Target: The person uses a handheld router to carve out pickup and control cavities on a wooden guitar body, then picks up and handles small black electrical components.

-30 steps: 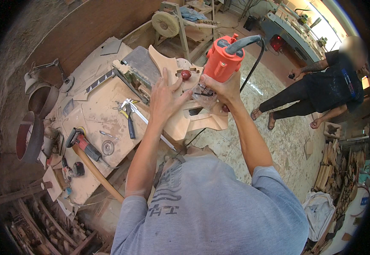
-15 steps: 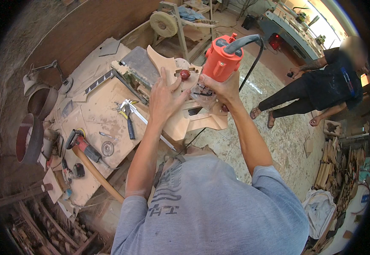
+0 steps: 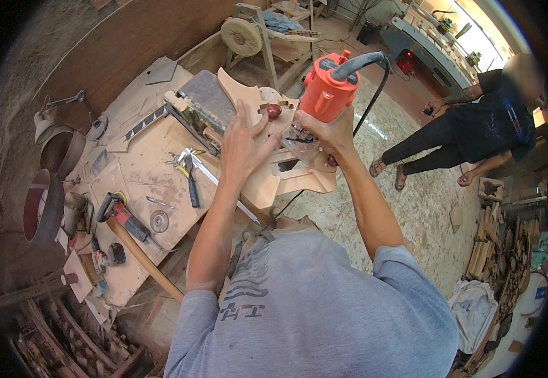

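A pale wooden body-shaped piece with curved horns and cut-outs (image 3: pixel 267 189) lies across the bench (image 3: pixel 135 176). On it stands a red router (image 3: pixel 327 91) with a clear base, red knobs (image 3: pixel 273 111) and a dark hose and cord on top. My right hand (image 3: pixel 330 135) is closed round the lower part of the router body. My left hand (image 3: pixel 245 148) lies spread on the wood just left of the router, fingertips beside the left knob. Under the wood is a grey metal machine top (image 3: pixel 208 94). Pliers (image 3: pixel 189 176) and a steel rule (image 3: pixel 208 173) lie left of my left forearm.
An angle grinder (image 3: pixel 129 220), a drill (image 3: pixel 104 252), desk lamp (image 3: pixel 96 123) and metal drums (image 3: pixel 47 201) crowd the bench's left. A person in dark clothes (image 3: pixel 469 132) stands at right near a machine (image 3: pixel 425 50). Wood offcuts (image 3: pixel 491 239) line the right wall; a wooden stand (image 3: pixel 271 69) is behind.
The router, the wood and my hands have shifted very slightly left since a second ago; my hold looks the same. The other person's arms have moved slightly.
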Demonstrator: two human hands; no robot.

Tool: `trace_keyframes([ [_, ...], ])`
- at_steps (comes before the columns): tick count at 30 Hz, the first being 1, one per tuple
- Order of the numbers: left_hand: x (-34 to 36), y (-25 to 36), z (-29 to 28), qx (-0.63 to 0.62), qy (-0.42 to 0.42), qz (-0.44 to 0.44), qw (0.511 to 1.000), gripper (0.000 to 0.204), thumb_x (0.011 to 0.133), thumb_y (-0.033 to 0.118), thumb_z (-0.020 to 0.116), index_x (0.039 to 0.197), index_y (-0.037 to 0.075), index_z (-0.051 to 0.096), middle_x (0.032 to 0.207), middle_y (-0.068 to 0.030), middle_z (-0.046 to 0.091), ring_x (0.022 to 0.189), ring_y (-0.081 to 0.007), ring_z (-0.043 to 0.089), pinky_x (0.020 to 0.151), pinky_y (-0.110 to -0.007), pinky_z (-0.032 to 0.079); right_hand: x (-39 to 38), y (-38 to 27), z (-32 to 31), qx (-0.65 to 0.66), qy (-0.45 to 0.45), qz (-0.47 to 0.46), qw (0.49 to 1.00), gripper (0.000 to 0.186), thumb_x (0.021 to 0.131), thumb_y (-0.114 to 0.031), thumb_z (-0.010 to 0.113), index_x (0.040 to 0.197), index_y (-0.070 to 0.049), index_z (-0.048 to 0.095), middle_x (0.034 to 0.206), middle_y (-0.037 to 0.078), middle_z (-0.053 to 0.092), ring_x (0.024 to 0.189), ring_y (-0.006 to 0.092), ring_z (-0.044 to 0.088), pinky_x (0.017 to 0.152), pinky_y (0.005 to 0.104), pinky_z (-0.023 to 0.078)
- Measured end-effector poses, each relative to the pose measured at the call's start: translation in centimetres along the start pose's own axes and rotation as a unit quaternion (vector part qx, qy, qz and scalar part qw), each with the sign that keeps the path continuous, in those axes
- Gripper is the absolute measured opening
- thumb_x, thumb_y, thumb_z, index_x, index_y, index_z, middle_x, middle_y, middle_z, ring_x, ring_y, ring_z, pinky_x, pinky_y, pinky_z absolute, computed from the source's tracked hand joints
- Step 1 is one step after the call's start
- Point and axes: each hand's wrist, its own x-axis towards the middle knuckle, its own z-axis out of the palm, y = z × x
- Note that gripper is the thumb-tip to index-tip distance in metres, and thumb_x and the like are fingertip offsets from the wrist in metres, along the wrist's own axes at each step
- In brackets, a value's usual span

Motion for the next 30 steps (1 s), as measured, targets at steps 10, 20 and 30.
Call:
trace_keyframes([
  [10, 0.08, -0.05, -0.13, -0.021, -0.027, -0.018, 0.999, 0.059, 0.088, 0.054, 0.076, 0.139, 0.023, 0.075, 0.17, -0.0359, 0.029, 0.143, -0.0492, 0.053, 0.119, -0.049, 0.042, 0.13, 0.07, 0.54, 0.019, 0.015, -0.027, 0.999, 0.073, 0.073, -0.025, 0.095, 0.135, -0.003, 0.063, 0.12, 0.003, 0.069, 0.103, 0.0145, 0.068, 0.094, 0.0341, 0.055],
  [20, 0.01, -0.88, 0.58, 0.001, 0.015, 0.01, 1.0, 0.055, 0.088, 0.053, 0.078, 0.136, 0.025, 0.077, 0.17, -0.033, 0.029, 0.133, -0.0486, 0.062, 0.112, -0.048, 0.049, -0.2, 0.17, 0.26, -0.038, -0.001, 0.015, 0.999, 0.073, 0.075, -0.028, 0.094, 0.137, -0.003, 0.065, 0.121, 0.004, 0.071, 0.107, 0.0155, 0.068, 0.096, 0.0351, 0.055],
  [30, 0.13, -0.68, 0.44, 0.009, 0.014, 0.019, 1.0, 0.055, 0.089, 0.054, 0.078, 0.136, 0.025, 0.077, 0.172, -0.032, 0.027, 0.134, -0.0482, 0.061, 0.113, -0.048, 0.048, -0.3, 0.32, 0.64, -0.014, 0.045, -0.027, 0.998, 0.062, 0.072, -0.034, 0.098, 0.119, -0.004, 0.072, 0.103, 0.008, 0.08, 0.095, 0.0181, 0.077, 0.087, 0.0354, 0.06],
])
